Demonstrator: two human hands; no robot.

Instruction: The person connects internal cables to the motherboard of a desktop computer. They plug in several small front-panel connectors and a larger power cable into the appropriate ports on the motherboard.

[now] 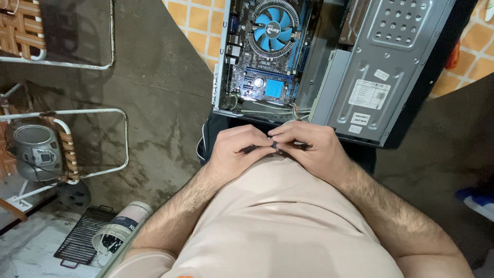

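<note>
A: Entry, head view. Both hands meet close against the person's body, just below the open computer case (370, 67). The left hand (237, 152) and the right hand (314, 149) are fingertip to fingertip, pinching a small dark part (274, 145) between them.

B: State of each grip?

A: Left grip is closed, thumb and fingers curled onto the small dark part and what looks like a thin dark lead running under the fingers. Right grip is closed on the same piece from the other side. What the part is, I cannot tell; it is mostly hidden by the fingers.

B: Why held so near the chest?

A: My judgement: fine work wants the wrists braced and the piece near the eyes. The two-sided pinch suggests one hand steadies while the other works.

B: And the case?

A: It lies on its side with the panel off, so the motherboard (260, 77) faces up. The blue cooler fan (271, 25) sits at the top, loose wires (267, 109) trail at the board's lower edge, near the hands. The grey drive cage (381, 46) fills the right half.

B: Surroundings?

A: Rough concrete floor (159, 92), a white metal-framed chair (77, 149) to the left, a small silver radio (36, 152) beside it.
</note>
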